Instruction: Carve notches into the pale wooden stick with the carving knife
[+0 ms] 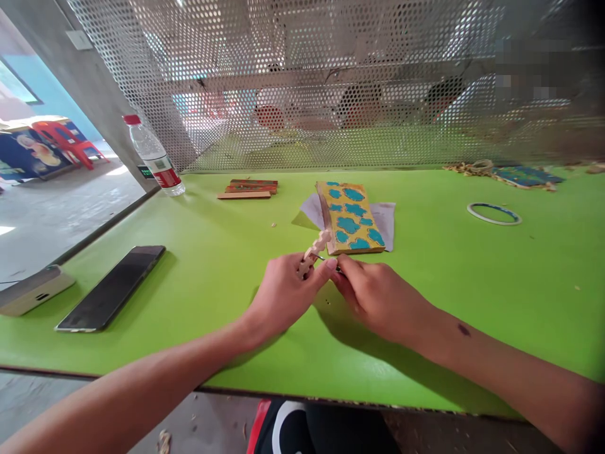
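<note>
Wood is what we are holding at centre frame: our left hand (283, 296) is closing around a pale wooden piece (309, 254), notched along its length, and seems to be steadying it just above the table so that our right hand (380, 302) can work at it. That hand is pinching a small metal tool (325, 257), though our fingers hide most of it, so we cannot tell its exact type.

Nothing is blocking our hands on the green tabletop (472, 302), with only a yellow-and-turquoise painted wooden board (352, 217) lying just beyond them, on grey paper (386, 221). Painted wooden sticks (248, 188) and a water bottle (154, 154) are standing or lying at upper left, well away from our work. A smartphone (111, 288) is lying at left, a ring of tape (494, 214) at right, and twine (467, 168) at upper right.
</note>
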`<state>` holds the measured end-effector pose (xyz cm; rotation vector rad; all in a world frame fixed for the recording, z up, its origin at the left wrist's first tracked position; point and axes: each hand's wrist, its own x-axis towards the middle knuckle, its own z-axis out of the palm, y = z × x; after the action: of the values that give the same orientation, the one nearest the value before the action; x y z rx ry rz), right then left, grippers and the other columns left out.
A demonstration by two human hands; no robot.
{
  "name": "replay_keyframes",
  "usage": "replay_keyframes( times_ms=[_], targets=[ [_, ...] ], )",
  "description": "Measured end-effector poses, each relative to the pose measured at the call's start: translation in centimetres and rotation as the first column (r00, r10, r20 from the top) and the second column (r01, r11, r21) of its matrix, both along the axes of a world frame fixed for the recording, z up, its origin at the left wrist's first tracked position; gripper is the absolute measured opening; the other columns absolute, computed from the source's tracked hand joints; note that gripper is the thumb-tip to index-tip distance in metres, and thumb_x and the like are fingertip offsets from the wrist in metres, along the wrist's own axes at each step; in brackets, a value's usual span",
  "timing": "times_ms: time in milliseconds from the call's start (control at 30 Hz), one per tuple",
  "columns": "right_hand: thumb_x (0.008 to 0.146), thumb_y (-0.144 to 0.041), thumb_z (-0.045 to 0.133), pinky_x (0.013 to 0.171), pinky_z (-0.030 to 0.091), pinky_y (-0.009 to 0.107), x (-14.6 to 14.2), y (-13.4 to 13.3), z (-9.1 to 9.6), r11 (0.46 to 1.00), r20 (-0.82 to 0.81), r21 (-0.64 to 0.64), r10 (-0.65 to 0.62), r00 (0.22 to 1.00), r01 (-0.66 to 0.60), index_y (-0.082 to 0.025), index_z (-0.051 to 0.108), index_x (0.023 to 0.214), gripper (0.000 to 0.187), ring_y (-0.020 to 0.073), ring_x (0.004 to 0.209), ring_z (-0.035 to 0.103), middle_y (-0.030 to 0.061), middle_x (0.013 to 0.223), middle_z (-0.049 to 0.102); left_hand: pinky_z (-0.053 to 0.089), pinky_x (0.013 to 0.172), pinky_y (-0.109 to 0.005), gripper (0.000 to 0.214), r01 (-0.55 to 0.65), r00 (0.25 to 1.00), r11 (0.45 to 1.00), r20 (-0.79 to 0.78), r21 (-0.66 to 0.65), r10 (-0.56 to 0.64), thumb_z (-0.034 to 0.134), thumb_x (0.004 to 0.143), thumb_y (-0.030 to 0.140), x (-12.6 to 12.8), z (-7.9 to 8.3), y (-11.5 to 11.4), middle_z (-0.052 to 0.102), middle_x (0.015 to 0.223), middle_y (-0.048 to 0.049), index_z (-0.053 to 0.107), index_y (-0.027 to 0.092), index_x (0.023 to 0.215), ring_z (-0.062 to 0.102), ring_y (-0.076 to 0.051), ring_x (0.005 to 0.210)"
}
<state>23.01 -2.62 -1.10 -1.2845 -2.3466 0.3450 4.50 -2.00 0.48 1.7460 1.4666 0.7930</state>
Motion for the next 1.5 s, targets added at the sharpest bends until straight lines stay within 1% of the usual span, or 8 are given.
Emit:
replay_keyframes(
  times_ms=[100, 433, 567, 800, 1033, 1233, 1367, 1500],
  targets=[
    [0.106, -0.031, 0.035, 0.055, 0.025, 0.034, -0.2, -0.3, -0.1, 1.0, -0.006, -0.019, -0.018, 1.0, 0.018, -0.015, 0.056, 0.097, 0.028, 0.0221, 0.058, 0.057, 0.0122, 0.075, 0.066, 0.015, 0.049, -0.025, 0.055, 0.001, 1.0, 1.0, -0.003, 0.008, 0.0, 0.057, 0.089, 0.063, 0.0, -0.1, 0.0, 0.026, 0.061, 0.0058, 0.032, 0.02, 0.064, 0.022, -0.009, 0.057],
    [0.111, -0.037, 0.035, 0.051, 0.039, 0.029, -0.2, -0.4, 1.3, 0.981, -0.159, -0.166, 0.077, 0.984, -0.104, -0.023, 0.053, 0.089, 0.032, 0.0156, 0.054, 0.055, -0.0018, 0.065, 0.062, 0.015, 0.049, -0.025, 0.054, 0.052, 0.993, 0.999, 0.109, 0.001, -0.052, 0.061, 0.088, 0.059, -0.3, -0.3, 0.0, 0.025, 0.062, 0.0061, 0.032, 0.021, 0.064, 0.021, -0.009, 0.058],
    [0.11, -0.035, 0.036, 0.055, 0.038, 0.03, -0.1, -0.1, 0.7, 0.991, -0.13, -0.106, 0.066, 0.989, -0.08, -0.021, 0.054, 0.094, 0.028, 0.0178, 0.059, 0.059, 0.0025, 0.073, 0.067, 0.014, 0.049, -0.026, 0.055, 0.062, 0.991, 0.998, 0.117, -0.012, -0.06, 0.06, 0.089, 0.06, -0.3, -0.2, 0.1, 0.024, 0.062, 0.0063, 0.03, 0.021, 0.064, 0.02, -0.009, 0.057],
    [0.104, -0.03, 0.036, 0.055, 0.021, 0.034, -0.3, -0.1, -0.9, 0.999, -0.022, 0.04, -0.033, 0.999, 0.033, -0.013, 0.057, 0.099, 0.027, 0.0225, 0.057, 0.056, 0.0129, 0.074, 0.065, 0.014, 0.049, -0.026, 0.057, 0.036, 0.997, 0.999, 0.066, -0.019, -0.035, 0.061, 0.088, 0.061, -0.1, -0.2, 0.2, 0.024, 0.061, 0.0065, 0.027, 0.022, 0.064, 0.02, -0.009, 0.056],
    [0.107, -0.032, 0.04, 0.051, 0.031, 0.031, -0.3, -0.6, 0.4, 0.994, -0.119, -0.103, 0.027, 0.992, -0.04, -0.021, 0.052, 0.091, 0.023, 0.0168, 0.053, 0.052, 0.0019, 0.068, 0.063, 0.016, 0.05, -0.026, 0.054, 0.041, 0.997, 0.999, 0.072, 0.009, -0.041, 0.062, 0.086, 0.059, -0.1, -0.2, -0.1, 0.027, 0.061, 0.0061, 0.033, 0.02, 0.063, 0.023, -0.009, 0.058],
    [0.108, -0.035, 0.043, 0.048, 0.036, 0.029, 0.0, -0.5, 1.0, 0.973, -0.215, -0.201, 0.072, 0.974, -0.116, -0.023, 0.053, 0.087, 0.027, 0.0149, 0.052, 0.05, -0.0027, 0.066, 0.06, 0.015, 0.05, -0.025, 0.052, 0.058, 0.991, 0.998, 0.119, -0.015, -0.056, 0.061, 0.087, 0.057, -0.1, -0.1, -0.2, 0.027, 0.061, 0.0061, 0.034, 0.02, 0.062, 0.022, -0.008, 0.056],
    [0.11, -0.035, 0.04, 0.047, 0.037, 0.027, -0.1, -0.2, 1.1, 0.969, -0.222, -0.198, 0.101, 0.97, -0.146, -0.023, 0.052, 0.084, 0.031, 0.0138, 0.051, 0.05, -0.004, 0.063, 0.057, 0.014, 0.049, -0.025, 0.052, 0.067, 0.99, 0.998, 0.126, -0.022, -0.064, 0.061, 0.088, 0.057, -0.2, 0.0, 0.0, 0.026, 0.061, 0.0061, 0.033, 0.021, 0.063, 0.021, -0.008, 0.056],
    [0.109, -0.034, 0.04, 0.053, 0.038, 0.029, -0.1, -0.1, 0.9, 0.988, -0.162, -0.109, 0.087, 0.983, -0.106, -0.021, 0.056, 0.092, 0.026, 0.0163, 0.057, 0.057, 0.0, 0.07, 0.065, 0.013, 0.049, -0.025, 0.054, 0.075, 0.987, 0.997, 0.147, -0.024, -0.071, 0.062, 0.088, 0.057, -0.2, 0.1, 0.0, 0.024, 0.061, 0.0065, 0.031, 0.021, 0.063, 0.019, -0.008, 0.056]
  ],
)
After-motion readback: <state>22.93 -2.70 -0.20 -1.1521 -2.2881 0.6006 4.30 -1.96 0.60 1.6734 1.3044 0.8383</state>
